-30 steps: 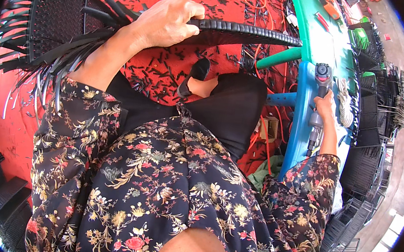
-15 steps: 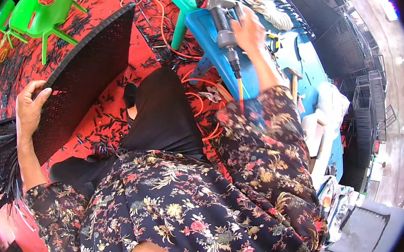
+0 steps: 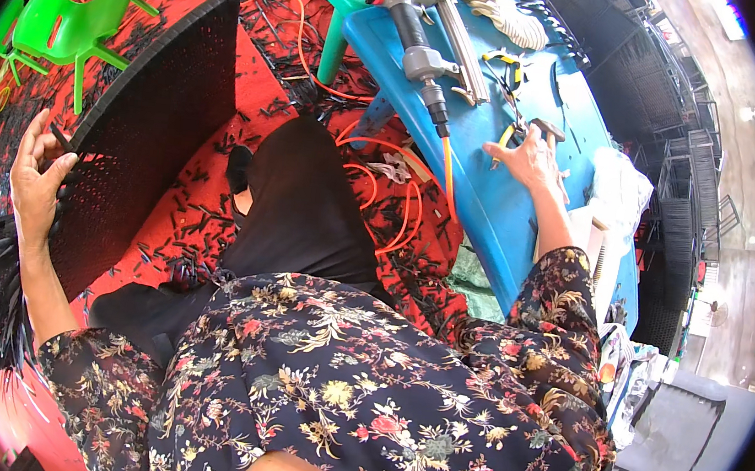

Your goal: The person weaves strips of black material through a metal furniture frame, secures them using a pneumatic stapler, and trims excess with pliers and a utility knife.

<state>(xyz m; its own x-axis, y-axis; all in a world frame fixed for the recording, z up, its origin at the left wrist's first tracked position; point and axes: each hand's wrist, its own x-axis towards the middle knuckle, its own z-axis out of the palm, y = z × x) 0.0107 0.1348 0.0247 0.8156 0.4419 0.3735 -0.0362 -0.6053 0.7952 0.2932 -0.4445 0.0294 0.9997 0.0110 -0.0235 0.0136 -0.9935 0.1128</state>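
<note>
My left hand (image 3: 38,177) is at the upright edge of a curved black woven panel (image 3: 156,111), thumb and fingers around that edge. A short dark strip (image 3: 63,138) shows between the fingers. Over the blue table (image 3: 483,191), my right hand (image 3: 532,167) is open, its fingers apart beside a hammer (image 3: 550,129). Pliers (image 3: 513,130) lie close to its thumb, partly covered. Farther back on the table rests a pneumatic staple gun (image 3: 416,42), joined to an orange air hose (image 3: 446,174).
Yellow-handled cutters (image 3: 506,61) and white gloves (image 3: 502,14) lie at the table's far side. A clear plastic bag (image 3: 620,183) sits at its right. Black scraps (image 3: 204,226) litter the red floor. Green chairs (image 3: 64,23) stand at far left.
My right hand has left the staple gun and moved nearer and to the right, beside the hammer. My left hand and the panel have shifted slightly left in view.
</note>
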